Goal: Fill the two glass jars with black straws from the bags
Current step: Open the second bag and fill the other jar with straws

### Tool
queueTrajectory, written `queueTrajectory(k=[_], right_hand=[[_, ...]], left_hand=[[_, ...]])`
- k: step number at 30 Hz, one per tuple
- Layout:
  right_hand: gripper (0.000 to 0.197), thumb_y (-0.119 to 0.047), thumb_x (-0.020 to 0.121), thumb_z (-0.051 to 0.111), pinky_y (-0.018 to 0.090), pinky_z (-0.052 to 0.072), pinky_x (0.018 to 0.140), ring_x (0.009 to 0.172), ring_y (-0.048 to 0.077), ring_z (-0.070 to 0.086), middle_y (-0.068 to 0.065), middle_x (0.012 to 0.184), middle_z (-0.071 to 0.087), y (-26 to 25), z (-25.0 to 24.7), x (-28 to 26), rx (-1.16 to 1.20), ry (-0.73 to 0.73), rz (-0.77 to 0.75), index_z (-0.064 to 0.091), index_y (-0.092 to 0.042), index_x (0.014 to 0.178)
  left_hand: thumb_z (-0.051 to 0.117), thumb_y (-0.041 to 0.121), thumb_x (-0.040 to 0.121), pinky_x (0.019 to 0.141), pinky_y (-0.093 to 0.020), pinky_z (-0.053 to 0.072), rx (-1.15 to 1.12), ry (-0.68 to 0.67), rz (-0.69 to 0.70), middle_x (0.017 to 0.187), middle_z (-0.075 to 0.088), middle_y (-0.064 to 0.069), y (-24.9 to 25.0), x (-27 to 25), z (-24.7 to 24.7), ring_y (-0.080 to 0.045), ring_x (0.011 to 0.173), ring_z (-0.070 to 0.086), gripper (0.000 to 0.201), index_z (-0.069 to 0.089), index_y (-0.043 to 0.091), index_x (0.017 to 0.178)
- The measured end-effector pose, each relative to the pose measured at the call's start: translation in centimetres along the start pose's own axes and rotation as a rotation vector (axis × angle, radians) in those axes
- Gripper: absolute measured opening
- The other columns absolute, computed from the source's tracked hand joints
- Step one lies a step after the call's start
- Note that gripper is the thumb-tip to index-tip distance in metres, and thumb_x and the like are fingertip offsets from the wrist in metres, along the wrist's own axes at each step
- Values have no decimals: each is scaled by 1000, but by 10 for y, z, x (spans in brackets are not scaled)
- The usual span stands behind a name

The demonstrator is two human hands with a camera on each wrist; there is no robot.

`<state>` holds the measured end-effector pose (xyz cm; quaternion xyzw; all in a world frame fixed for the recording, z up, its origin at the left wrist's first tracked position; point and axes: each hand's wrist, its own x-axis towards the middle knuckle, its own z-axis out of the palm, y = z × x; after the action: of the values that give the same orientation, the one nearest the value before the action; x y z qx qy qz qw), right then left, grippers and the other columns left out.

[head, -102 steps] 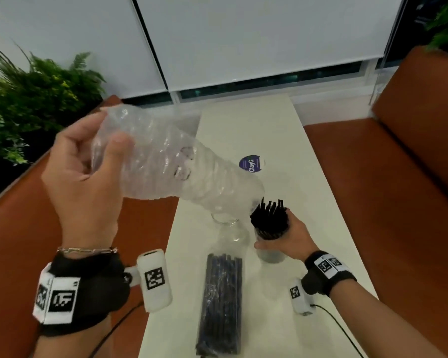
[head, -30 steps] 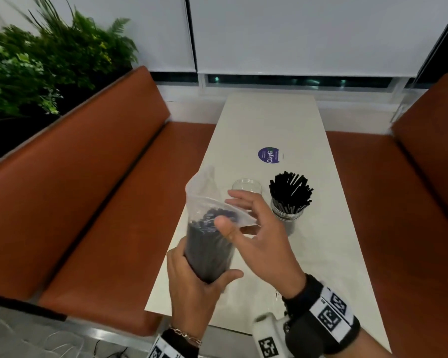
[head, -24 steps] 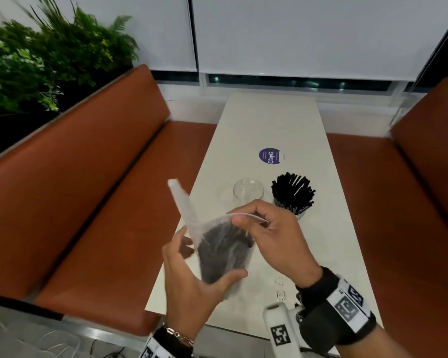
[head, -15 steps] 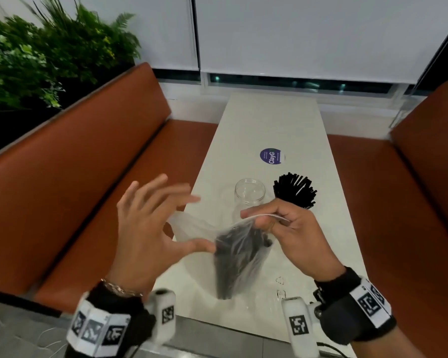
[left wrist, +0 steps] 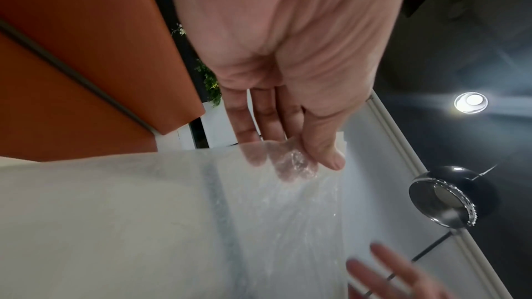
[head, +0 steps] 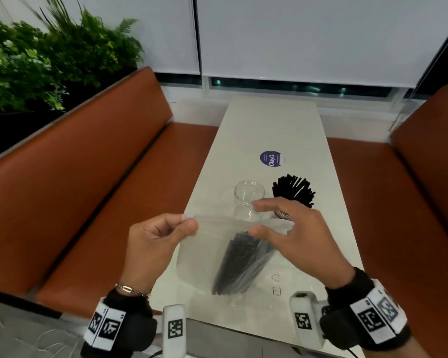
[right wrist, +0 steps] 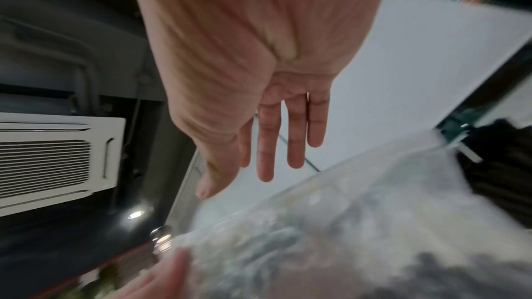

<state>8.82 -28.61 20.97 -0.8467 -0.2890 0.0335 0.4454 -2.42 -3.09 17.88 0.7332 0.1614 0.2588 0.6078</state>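
A clear plastic bag point(head: 204, 254) with a bundle of black straws point(head: 243, 264) hangs above the near end of the white table point(head: 269, 125). My left hand point(head: 189, 227) pinches the bag's top left corner; in the left wrist view its thumb point(left wrist: 325, 156) lies on the film with the fingers behind it. My right hand point(head: 256, 218) hovers at the bag's top right, its fingers point(right wrist: 264, 163) straight and spread. Behind the bag stand an empty glass jar point(head: 248, 200) and a jar full of black straws point(head: 294, 191).
A round purple sticker point(head: 270, 158) lies mid-table beyond the jars. Orange benches run along the left point(head: 88, 189) and right point(head: 411, 202) of the narrow table. Green plants point(head: 36, 60) stand behind the left bench.
My left hand, open and raised half a second ago, has come down and pinched the bag's top corner. My right hand has released the rim and spread its fingers.
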Motion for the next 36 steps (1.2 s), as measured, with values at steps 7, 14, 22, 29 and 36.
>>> queueTrajectory(k=[7, 14, 22, 29, 36], right_hand=[[36, -49, 87, 81, 38, 48, 99, 101, 11, 66, -14, 104, 79, -49, 60, 24, -94, 76, -337, 79, -30, 118], [18, -42, 98, 72, 47, 50, 89, 91, 18, 58, -11, 95, 76, -39, 63, 35, -115, -24, -280, 74, -25, 98], [11, -34, 97, 74, 39, 46, 85, 90, 18, 55, -10, 93, 75, -33, 54, 35, -133, -8, -377, 77, -23, 95], [12, -34, 99, 70, 36, 41, 92, 95, 16, 55, -14, 95, 74, 23, 15, 17, -262, -3, -236, 73, -24, 94], [10, -36, 100, 70, 21, 38, 83, 100, 7, 52, -17, 103, 74, 86, -26, -8, -236, 1, -26, 74, -27, 98]], left_hand=[[80, 14, 84, 73, -6, 57, 97, -42, 110, 88, 84, 10, 11, -9, 9, 0, 79, 77, 11, 84, 16, 94], [73, 9, 92, 72, -3, 53, 122, -55, 139, 85, 82, 12, 10, -16, 14, 3, 78, 74, 11, 80, 18, 91], [68, 24, 92, 72, -1, 49, 212, -83, 204, 90, 79, 17, 15, -16, 26, 5, 84, 74, 12, 78, 17, 92], [64, 10, 102, 75, -10, 59, 125, -38, 144, 95, 83, 3, 2, -15, 29, -7, 82, 80, 14, 71, 8, 90], [61, 12, 103, 73, -11, 58, 105, -25, 107, 99, 83, 7, -2, -15, 27, -4, 81, 79, 15, 70, 10, 92]])
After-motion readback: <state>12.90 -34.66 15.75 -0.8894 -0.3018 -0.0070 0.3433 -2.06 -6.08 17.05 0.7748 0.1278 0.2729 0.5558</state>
